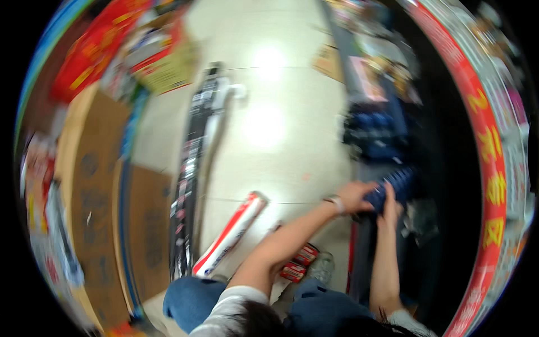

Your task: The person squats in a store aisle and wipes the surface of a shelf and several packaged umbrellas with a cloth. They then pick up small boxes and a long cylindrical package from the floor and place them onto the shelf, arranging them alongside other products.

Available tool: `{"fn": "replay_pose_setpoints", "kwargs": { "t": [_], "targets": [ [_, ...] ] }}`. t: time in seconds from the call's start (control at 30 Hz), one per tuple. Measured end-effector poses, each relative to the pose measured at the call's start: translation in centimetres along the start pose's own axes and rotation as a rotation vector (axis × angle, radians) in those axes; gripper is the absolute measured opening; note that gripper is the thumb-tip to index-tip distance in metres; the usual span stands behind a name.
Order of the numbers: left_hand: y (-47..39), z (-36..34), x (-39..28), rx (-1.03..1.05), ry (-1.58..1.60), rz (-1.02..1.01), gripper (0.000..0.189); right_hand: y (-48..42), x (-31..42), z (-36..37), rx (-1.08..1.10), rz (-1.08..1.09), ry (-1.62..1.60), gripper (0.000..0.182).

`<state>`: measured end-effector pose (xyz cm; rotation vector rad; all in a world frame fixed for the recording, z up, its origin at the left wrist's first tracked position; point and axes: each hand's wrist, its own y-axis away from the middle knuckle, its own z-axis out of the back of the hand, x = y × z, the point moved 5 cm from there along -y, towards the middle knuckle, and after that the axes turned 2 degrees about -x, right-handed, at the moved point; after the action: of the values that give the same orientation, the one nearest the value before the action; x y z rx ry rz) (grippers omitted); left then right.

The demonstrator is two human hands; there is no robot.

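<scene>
My left hand (pixel 357 196), with a pale band on its wrist, grips the near left end of a dark blue ridged item (pixel 399 185). My right hand (pixel 390 205) holds the same item from below, its thumb pressed along the top. Motion blur hides exactly what the item is. It is over the dark low shelf on the right side of the aisle. Just beyond it lies a group of similar blue and black goods (pixel 374 130). A clear plastic packet (pixel 422 219) is on the shelf to the right of my right hand.
A long black wrapped bundle (pixel 191 168) and a red and white box (pixel 230 236) lie on the tiled floor (pixel 273 164). Small red boxes (pixel 300 263) sit near my foot. Large cardboard cartons (pixel 94 202) line the left. A red shelf strip (pixel 484 168) bearing writing curves along the right.
</scene>
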<state>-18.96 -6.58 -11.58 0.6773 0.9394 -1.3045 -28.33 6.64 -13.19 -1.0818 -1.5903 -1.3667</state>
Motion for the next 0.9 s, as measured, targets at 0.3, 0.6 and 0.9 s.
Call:
{"fn": "replay_pose_setpoints", "kwargs": {
  "t": [0.3,0.6,0.9],
  "targets": [
    [17.7,13.3,-10.1,-0.104,0.211,-0.029,0.076,22.6,5.8,-7.8,0.333,0.002,-0.088,0.048],
    [44.5,34.9,-25.6,-1.131,-0.362,0.259,0.067,51.3,14.3,-32.3,1.431,0.165,-0.203,0.055],
    [59.7,45.8,-22.8,-1.182,-0.916,1.029,0.064,70.2,4.1,-47.3,1.822,0.247,0.168,0.060]
  ]
}}
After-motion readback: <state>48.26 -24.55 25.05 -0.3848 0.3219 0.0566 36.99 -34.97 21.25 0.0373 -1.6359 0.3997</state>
